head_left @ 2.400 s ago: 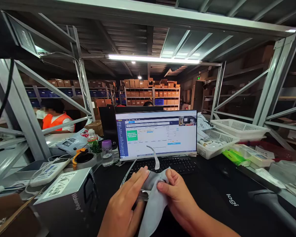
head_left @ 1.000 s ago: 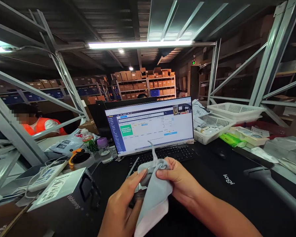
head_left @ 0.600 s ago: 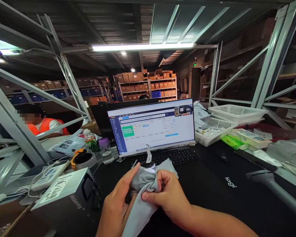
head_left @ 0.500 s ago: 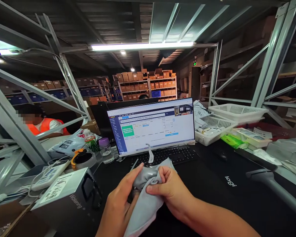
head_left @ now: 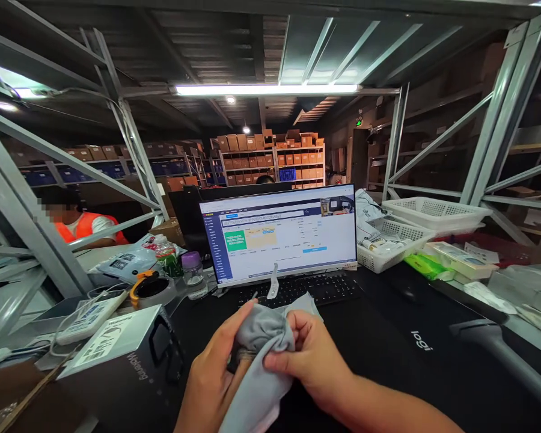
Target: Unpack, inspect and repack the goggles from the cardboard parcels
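A light grey cloth (head_left: 256,391) is bunched over a small rounded object in front of me. A glossy, glass-like edge (head_left: 245,355) of that object shows below the cloth; the rest is covered, and I cannot tell its kind. My left hand (head_left: 216,355) curls around the object from the left, thumb up along its side. With thumb and fingers, my right hand (head_left: 309,352) pinches a twisted fold of the cloth against the object. One end of the cloth hangs toward me. Behind the hands lie a keyboard (head_left: 338,288) and a curled white strip (head_left: 273,284).
A lit monitor (head_left: 284,240) stands ahead. To the left are a dark box (head_left: 121,373), a tape roll (head_left: 155,291) and a purple-capped jar (head_left: 193,279). White baskets (head_left: 394,240), a mouse (head_left: 408,291) and a grey scanner (head_left: 500,340) are right. A person in an orange vest (head_left: 88,225) sits left.
The cloth now covers more of the object's top and is more bunched. Both hands remain on it, nearly in place. The view has shifted slightly, and a yellow panel shows on the monitor.
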A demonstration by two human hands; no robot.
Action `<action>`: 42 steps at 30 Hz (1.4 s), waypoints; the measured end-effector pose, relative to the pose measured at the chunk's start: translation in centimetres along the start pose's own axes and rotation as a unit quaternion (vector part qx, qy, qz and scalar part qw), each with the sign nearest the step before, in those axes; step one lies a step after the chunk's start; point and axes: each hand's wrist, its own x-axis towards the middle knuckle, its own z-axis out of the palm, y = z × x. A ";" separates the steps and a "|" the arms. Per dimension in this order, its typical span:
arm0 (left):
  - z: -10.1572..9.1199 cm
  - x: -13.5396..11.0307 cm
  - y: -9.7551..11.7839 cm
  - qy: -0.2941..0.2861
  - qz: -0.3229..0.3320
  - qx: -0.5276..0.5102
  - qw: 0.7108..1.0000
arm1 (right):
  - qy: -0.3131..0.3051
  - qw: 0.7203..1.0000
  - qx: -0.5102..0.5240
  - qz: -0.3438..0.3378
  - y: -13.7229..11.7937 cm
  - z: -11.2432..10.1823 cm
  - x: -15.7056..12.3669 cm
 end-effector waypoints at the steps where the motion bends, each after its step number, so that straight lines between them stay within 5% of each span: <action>1: 0.1 -0.1 0.0 0.000 -0.010 0.001 1.000 | 0.002 1.000 -0.013 -0.006 0.4 0.1 -0.1; 5: -0.1 0.3 0.3 -0.015 -0.001 -0.005 1.000 | 0.019 1.000 -0.023 0.005 0.1 0.0 0.0; 10: -2.0 1.1 0.6 -0.128 0.051 0.020 0.990 | 0.017 0.996 0.013 0.087 -1.6 -0.8 0.6; 19: -4.6 2.1 1.2 -0.196 0.001 -0.022 0.980 | -0.004 0.994 0.032 0.107 -2.1 -1.1 1.3; 26: -5.7 1.7 -0.5 -0.084 -0.080 -0.009 0.993 | 0.045 0.989 -0.117 -0.077 -5.3 -4.4 2.5; 32: -6.3 1.4 -0.3 -0.079 -0.080 -0.022 0.993 | 0.133 0.894 -0.320 -0.285 -7.8 -6.2 1.3; 38: -6.2 1.5 0.5 -0.085 -0.045 0.011 0.995 | 0.159 0.862 -0.371 -0.306 -6.4 -5.4 0.4; 42: -6.1 1.6 0.9 -0.094 -0.035 0.010 0.995 | 0.145 0.816 -0.432 -0.355 -5.4 -4.8 0.1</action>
